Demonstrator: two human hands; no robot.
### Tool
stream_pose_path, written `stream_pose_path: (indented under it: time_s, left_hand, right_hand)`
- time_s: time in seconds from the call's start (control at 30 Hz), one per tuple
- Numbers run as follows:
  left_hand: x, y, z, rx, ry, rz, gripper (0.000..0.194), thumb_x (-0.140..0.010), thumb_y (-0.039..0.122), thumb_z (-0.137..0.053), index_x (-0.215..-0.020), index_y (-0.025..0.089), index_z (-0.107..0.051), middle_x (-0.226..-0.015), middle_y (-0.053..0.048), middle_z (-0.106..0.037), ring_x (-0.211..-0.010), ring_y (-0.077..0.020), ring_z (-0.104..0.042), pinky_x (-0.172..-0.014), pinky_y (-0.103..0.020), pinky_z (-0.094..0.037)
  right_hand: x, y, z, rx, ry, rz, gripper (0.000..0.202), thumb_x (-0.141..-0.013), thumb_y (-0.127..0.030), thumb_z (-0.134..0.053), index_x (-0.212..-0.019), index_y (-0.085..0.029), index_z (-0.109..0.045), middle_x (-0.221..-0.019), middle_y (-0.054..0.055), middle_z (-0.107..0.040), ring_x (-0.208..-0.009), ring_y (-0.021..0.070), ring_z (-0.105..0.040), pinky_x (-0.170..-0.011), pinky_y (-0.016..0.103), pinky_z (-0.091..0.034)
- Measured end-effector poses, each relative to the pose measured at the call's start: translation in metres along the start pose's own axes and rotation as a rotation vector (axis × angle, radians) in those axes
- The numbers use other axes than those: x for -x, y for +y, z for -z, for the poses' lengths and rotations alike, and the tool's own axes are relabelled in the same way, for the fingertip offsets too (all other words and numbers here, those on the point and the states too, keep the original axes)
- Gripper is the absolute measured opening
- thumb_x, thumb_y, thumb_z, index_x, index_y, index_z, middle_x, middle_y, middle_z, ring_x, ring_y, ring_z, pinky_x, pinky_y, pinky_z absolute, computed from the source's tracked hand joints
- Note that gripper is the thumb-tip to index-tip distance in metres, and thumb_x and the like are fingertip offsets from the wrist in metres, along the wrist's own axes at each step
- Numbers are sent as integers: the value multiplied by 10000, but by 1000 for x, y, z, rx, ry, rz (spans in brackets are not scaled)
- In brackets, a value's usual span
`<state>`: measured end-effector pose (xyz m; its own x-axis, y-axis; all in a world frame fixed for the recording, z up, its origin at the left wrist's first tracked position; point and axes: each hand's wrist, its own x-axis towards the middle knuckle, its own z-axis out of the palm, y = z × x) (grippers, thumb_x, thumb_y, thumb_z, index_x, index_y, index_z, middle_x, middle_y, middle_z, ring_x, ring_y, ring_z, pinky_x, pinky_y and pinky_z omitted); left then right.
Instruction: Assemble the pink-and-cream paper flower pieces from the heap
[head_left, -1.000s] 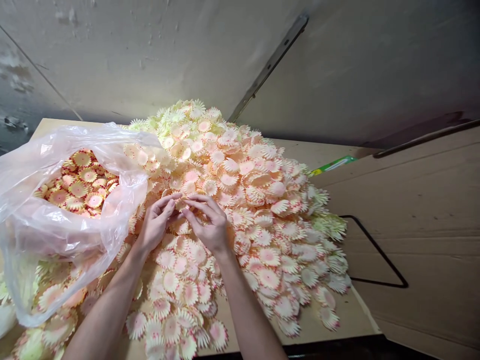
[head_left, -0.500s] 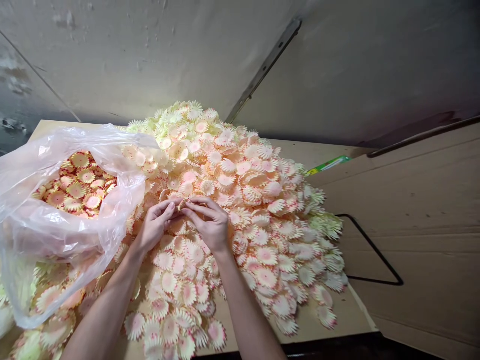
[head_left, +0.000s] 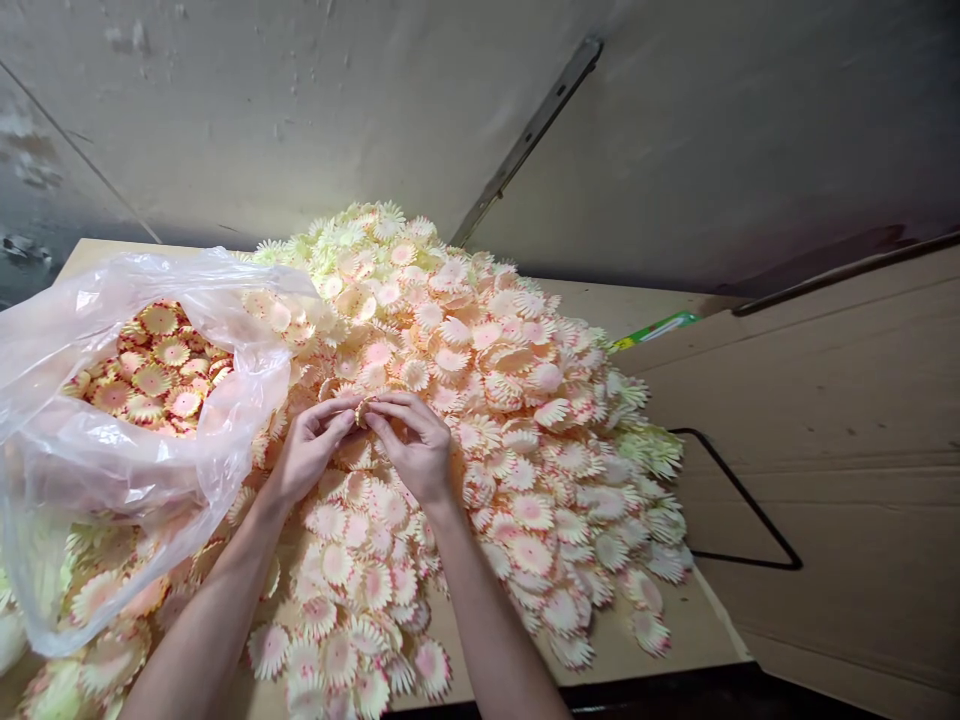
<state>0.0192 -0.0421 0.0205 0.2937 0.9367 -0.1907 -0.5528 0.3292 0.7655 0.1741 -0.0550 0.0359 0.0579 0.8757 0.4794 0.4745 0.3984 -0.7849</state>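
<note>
Head view, clock centred on my hands. Left hand point(head_left: 311, 445) and right hand point(head_left: 420, 445) meet at the fingertips, fingers curled, thumb to forefinger, nearly no gap. Between them: one small petal disc point(head_left: 361, 412), round, fringed edge, pinched from both sides, just over the heap. Can't tell if it's a single layer or a few stacked; fingers cover most of it.

Heap point(head_left: 487, 335) is the same kind of part: thin, shallow cupped rounds with notched rims, cream to pink, reddish tips. Bulk runs 11 to 4 o'clock, looser scatter at 6. Greener ones sit at 12 and 3 o'clock.

At 9: plastic bag point(head_left: 251, 400), clear, thin, crinkled and glossy, mouth open. Discs inside point(head_left: 154, 378) look denser, with darker red-yellow rims. More pieces lie under its lower edge.

Surface point(head_left: 697, 635) at 4 is flat, tan, smooth. Cardboard point(head_left: 840, 410) at 3, creased, brown; bent black rod point(head_left: 750, 561) in front of it. Slim green-yellow packet point(head_left: 656, 328) between 2 and 3. Holed metal strip point(head_left: 529, 140) at 1, on a scuffed grey wall point(head_left: 300, 110).
</note>
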Motion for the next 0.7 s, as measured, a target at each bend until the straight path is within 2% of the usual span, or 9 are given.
stream_pose_path:
  time_s: [0.17,0.3,0.7]
  left_hand:
    - [2,6,-3,-43,45,-30,328,-708,342,-858,-987,189,-780,-983,-55,-787,-879,-166,-735,-905,-296,-577]
    - [2,8,-3,-68,62,-34,358,-708,352,-855,-1013,183,-771,-1000,-72,-789,-907,-189,-738,-909,-308,-575]
    - [3,6,-1,-83,73,-48,333,-697,327,-862,-982,174,-784,-1052,-90,-781,-954,-212,-725,-937,-333,-552]
  right_hand:
    - [1,-3,1,-29,-43,-30,58,-897,-229,-674,-937,-246,-713,-1047,69,-678,-1022,205,-659,-874,369,-571]
    - [0,-7,3,-26,-110,-32,56,-911,-252,-651,-931,-237,-702,-1089,81,-655,-1079,214,-638,-917,392,-565]
    - [0,-10,2,-44,-145,-33,77,-934,-239,-611,-928,-230,-688,-1120,86,-633,-1111,205,-621,-975,389,-540]
